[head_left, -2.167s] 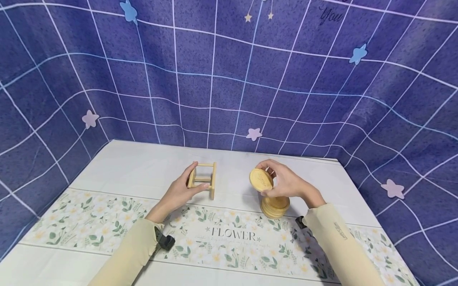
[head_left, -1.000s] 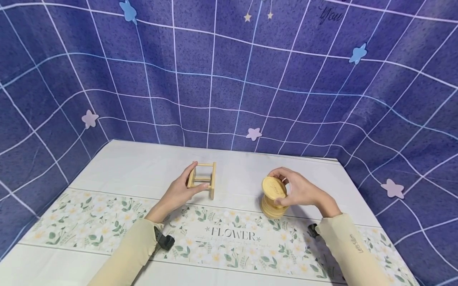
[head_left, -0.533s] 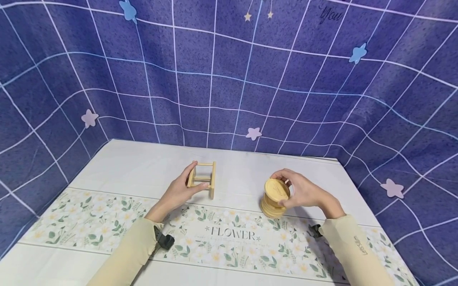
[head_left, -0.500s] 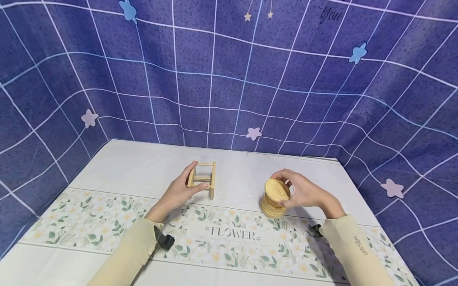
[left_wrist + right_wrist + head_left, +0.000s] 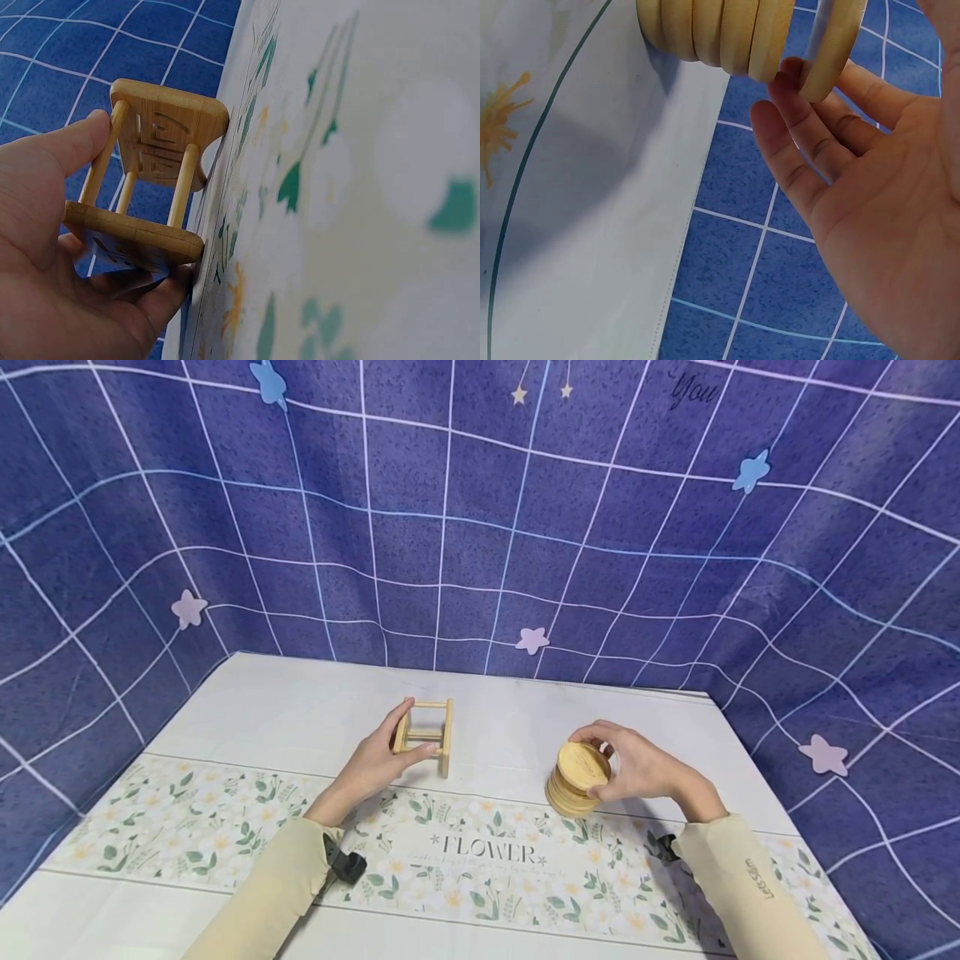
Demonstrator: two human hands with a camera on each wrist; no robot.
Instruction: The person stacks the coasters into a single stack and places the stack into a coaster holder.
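In the head view my left hand (image 5: 375, 764) grips a small wooden coaster holder (image 5: 447, 731) by its left side, thumb laid along the front. The left wrist view shows the holder's two carved end plates (image 5: 172, 109) joined by thin dowels, with no coaster between them. On the right, my right hand (image 5: 637, 768) pinches the rim of a round wooden coaster (image 5: 582, 764) bearing an engraved mark. Directly under it stands a stack of similar coasters (image 5: 566, 803). A narrow gap separates the held coaster (image 5: 836, 56) from the stack (image 5: 705, 30) in the right wrist view.
A white cloth with a floral band (image 5: 480, 893) and the word FLOWER covers the table. Behind it and at both sides hangs a blue curtain (image 5: 420, 552) with grid lines and stars.
My right hand has moved right and down, bringing the coaster from beside the stack to just above it, and levelling it. My left hand and the holder have stayed put.
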